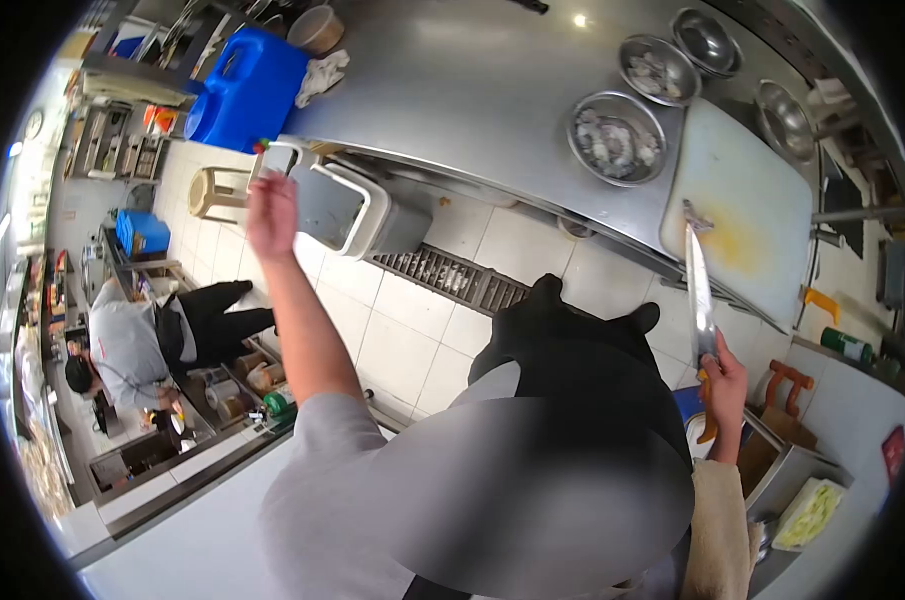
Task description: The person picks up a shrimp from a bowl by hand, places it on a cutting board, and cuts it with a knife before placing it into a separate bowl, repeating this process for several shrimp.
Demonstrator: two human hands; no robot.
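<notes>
My right hand (pixel 725 385) is wrapped around the yellow handle of a long kitchen knife (pixel 700 285). Its blade points away from me, and the tip overlaps a small greyish scrap of food (pixel 696 217) on the white cutting board (pixel 778 200). Yellowish wet stains mark the board around it. Off to the left, my left hand (pixel 273 215) reaches out over the edge of a grey bin (pixel 383 225), fingers stretched and slightly blurred, with nothing seen in them. Beside the board stands a metal bowl (pixel 661 165) of shrimp-like pieces.
Behind that bowl are a second filled bowl (pixel 628 60) and more steel bowls (pixel 708 42) on the metal counter (pixel 443 80). A blue jerrycan (pixel 258 85) stands at the counter's left end. A drain grate (pixel 453 280) crosses the floor. Another person (pixel 133 335) bends at a far-left counter.
</notes>
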